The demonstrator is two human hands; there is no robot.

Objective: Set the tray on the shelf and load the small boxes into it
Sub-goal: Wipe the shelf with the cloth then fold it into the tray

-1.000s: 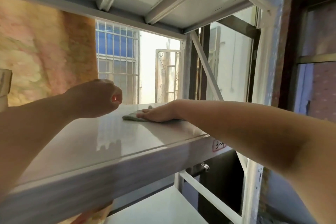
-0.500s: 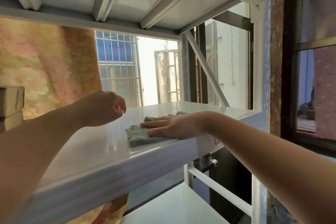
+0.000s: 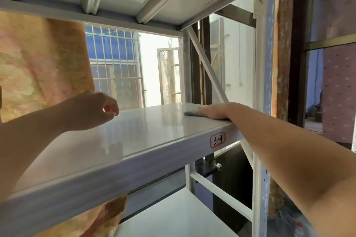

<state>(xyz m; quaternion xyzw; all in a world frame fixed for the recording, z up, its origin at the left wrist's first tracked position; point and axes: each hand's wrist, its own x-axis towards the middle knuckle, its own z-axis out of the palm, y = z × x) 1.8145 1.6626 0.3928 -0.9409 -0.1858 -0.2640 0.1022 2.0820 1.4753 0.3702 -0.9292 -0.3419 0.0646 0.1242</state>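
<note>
Shelf lies beneath both hands. Right hand, fingers straight, presses a green cloth under its palm. Left hand hovers loosely curled, holding nothing. Label sits below the right wrist.

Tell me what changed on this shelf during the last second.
The right hand, pressed flat on the green cloth, wiped it toward the front edge of the shelf, then rightward to its right end. The left hand stayed loosely curled above the shelf, holding nothing.
</note>
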